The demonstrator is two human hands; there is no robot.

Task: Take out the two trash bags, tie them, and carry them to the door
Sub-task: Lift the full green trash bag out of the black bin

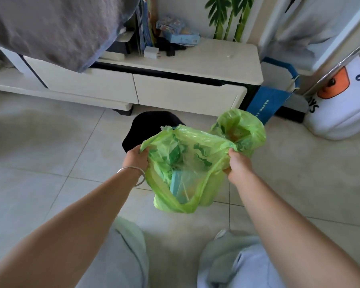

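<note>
A translucent green trash bag (185,169) hangs open above the tiled floor, with a pale blue item and other waste inside. My left hand (136,157) grips its left rim; a silver bangle circles that wrist. My right hand (238,163) grips the right rim. Behind the held bag stands a black bin (148,127), its opening empty. A second green trash bag (240,129) lines another bin just right of the black one, and waste shows inside it.
A cream TV cabinet (175,88) with drawers runs along the wall behind the bins. A blue paper bag (268,102) and a white printed bag (341,104) stand at right. Grey fabric (54,28) hangs at top left. My knees are at the bottom.
</note>
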